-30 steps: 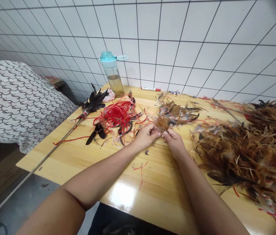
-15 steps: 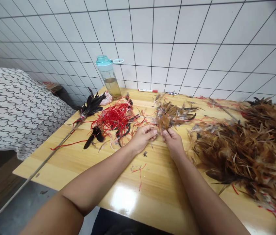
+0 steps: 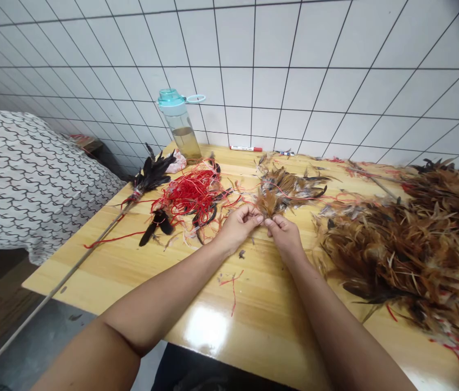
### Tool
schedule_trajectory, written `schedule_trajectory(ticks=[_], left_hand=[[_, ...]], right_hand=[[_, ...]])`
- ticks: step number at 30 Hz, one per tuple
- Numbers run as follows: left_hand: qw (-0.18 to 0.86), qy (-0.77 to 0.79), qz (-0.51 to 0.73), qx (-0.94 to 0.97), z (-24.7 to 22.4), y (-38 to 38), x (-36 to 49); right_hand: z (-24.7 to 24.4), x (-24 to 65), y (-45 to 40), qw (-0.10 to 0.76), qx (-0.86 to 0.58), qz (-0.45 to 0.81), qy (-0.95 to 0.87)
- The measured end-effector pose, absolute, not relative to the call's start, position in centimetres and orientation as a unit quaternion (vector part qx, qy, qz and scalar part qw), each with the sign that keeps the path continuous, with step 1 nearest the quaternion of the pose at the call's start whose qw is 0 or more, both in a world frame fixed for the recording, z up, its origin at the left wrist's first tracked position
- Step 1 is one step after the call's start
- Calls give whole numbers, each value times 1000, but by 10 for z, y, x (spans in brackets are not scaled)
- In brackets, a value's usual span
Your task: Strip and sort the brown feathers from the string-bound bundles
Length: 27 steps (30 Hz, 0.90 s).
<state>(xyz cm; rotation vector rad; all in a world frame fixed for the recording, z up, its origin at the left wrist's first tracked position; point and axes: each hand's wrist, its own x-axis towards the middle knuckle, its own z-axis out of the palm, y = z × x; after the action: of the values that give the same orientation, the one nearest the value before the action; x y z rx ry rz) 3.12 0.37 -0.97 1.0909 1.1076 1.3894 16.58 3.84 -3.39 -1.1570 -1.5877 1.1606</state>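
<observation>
My left hand (image 3: 242, 225) and my right hand (image 3: 283, 233) meet over the middle of the wooden table (image 3: 164, 277). Both are closed in pinches, fingertips nearly touching. A small tuft of brown feathers (image 3: 269, 202) rises from between them, its base pinched by the right thumb and fingers. The left fingertips press at the same base; whether they grip a feather or a thread is too small to tell. Just beyond lies a loose pile of brown and dark feathers (image 3: 294, 184). A tangle of red string (image 3: 194, 190) lies left of my left hand.
At left, a stick with black feathers tied at its tip (image 3: 148, 176) overhangs the table edge. A water bottle (image 3: 184, 133) and a red-capped marker (image 3: 246, 149) stand and lie near the tiled wall. A big heap of brown feathers (image 3: 408, 250) covers the right side.
My right hand has shifted slightly left, closing the small gap to my left hand. The feather tuft has moved a little left with it. The rest looks unchanged.
</observation>
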Motion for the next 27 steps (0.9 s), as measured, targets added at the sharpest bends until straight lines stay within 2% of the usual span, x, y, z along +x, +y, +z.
schedule_trajectory(ticks=[13,27], left_hand=[[591,423,548,414,-12,6,27],[648,381,463,470,-16,7,11]], right_hand=[[-46,171,44,373,-369,434,-733],[-38,179,43,297,-266,524,-753]])
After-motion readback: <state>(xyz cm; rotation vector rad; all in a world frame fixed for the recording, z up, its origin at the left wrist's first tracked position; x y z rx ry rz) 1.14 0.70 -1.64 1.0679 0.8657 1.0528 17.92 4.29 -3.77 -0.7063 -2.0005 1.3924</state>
